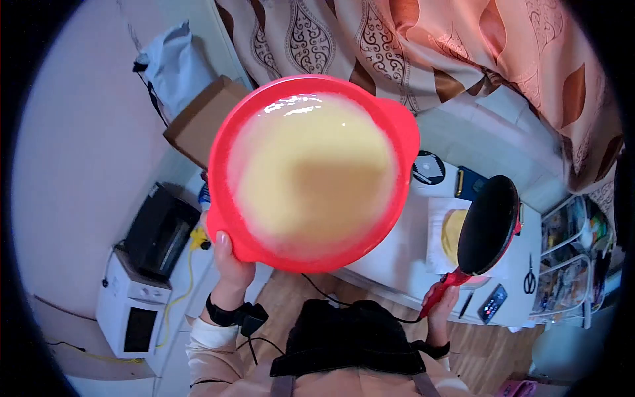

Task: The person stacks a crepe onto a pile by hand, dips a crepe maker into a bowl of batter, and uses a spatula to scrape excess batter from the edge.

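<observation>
A red bowl (387,228) with pale yellow liquid (264,172) in it is raised close to the camera. My left hand (233,263) grips its lower left edge, thumb on the rim and the other fingers hidden. On the right, my right hand (441,304) is wrapped round the red handle of a black round pan (488,225), which is held tilted with its dark face toward the left. Partly hidden behind the pan, a yellow round flat item (452,235) lies on a white cloth (436,258).
A white table (390,278) holds a phone (493,303), scissors (530,281) and a black disc (428,168). Wire racks (562,284) stand at the right. A white microwave (132,304), a black oven (161,231) and an open cardboard box (205,122) are at the left. A cable trails below the bowl.
</observation>
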Action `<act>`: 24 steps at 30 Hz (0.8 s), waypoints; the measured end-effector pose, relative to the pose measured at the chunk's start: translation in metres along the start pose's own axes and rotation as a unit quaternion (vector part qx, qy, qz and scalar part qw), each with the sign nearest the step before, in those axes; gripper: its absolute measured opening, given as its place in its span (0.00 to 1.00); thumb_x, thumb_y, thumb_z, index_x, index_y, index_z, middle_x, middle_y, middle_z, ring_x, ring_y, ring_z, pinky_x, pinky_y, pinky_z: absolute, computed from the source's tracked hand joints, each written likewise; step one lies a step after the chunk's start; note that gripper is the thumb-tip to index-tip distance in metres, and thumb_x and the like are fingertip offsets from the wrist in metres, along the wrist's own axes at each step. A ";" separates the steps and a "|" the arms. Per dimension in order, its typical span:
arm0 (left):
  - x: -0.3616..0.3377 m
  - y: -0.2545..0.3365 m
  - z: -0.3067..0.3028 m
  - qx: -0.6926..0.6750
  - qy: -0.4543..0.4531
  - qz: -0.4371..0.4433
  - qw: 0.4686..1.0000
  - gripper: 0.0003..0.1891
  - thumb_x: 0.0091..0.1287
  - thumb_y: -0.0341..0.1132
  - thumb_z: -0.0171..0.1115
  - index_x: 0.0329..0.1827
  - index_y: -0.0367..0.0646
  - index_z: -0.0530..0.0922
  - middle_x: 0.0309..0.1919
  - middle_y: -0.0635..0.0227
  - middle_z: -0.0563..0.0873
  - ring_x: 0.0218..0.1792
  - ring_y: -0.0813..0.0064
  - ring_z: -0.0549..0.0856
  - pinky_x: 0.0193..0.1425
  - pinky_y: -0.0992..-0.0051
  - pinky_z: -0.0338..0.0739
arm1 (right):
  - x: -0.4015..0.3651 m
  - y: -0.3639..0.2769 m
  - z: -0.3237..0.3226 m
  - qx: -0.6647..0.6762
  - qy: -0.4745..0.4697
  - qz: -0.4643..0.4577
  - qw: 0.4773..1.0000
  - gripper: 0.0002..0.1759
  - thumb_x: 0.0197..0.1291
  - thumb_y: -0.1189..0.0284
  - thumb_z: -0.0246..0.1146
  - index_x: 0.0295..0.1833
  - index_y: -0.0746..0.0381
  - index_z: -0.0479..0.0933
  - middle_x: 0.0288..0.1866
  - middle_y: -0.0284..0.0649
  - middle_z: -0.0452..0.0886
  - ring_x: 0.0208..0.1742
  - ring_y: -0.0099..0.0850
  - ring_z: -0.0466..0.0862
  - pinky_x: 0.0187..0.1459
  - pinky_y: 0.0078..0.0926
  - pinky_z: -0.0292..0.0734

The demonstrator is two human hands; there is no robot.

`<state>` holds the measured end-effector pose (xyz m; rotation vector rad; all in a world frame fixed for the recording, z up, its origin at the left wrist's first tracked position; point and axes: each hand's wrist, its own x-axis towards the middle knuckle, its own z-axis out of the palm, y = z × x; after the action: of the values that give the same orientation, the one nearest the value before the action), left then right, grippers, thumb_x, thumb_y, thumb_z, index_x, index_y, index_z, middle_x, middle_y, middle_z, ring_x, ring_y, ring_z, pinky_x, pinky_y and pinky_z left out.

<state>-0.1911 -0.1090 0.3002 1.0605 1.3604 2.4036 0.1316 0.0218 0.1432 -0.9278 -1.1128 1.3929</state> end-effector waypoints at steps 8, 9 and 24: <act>-0.035 -0.129 -0.024 -0.115 -0.031 -0.349 0.930 0.22 0.69 0.43 0.43 0.64 0.48 0.55 0.55 0.65 0.72 0.53 0.73 0.75 0.53 0.69 0.73 | 0.004 -0.012 0.010 -0.189 0.004 -0.089 0.978 0.09 0.61 0.72 0.53 0.32 0.67 0.71 0.17 0.34 0.69 0.16 0.19 0.70 0.18 0.17 0.65; -0.043 -0.145 -0.021 -0.119 -0.043 -0.385 0.914 0.23 0.70 0.44 0.43 0.65 0.48 0.53 0.54 0.65 0.73 0.51 0.73 0.76 0.51 0.69 0.75 | 0.004 -0.012 0.024 -0.191 -0.016 -0.095 0.977 0.06 0.58 0.74 0.55 0.32 0.66 0.71 0.18 0.34 0.72 0.18 0.22 0.71 0.20 0.20 0.66; -0.136 -0.295 -0.047 0.157 -0.074 -0.415 0.893 0.22 0.67 0.41 0.51 0.59 0.39 0.61 0.56 0.56 0.70 0.50 0.60 0.77 0.47 0.65 0.78 | 0.051 0.109 0.066 -0.604 -0.215 0.028 0.767 0.25 0.53 0.52 0.59 0.38 0.66 0.70 0.23 0.52 0.78 0.26 0.50 0.79 0.27 0.44 0.73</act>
<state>-0.1763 -0.0390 -0.0198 0.5155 1.7165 1.4865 0.0332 0.0650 0.0577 -1.5455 -2.4734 0.8035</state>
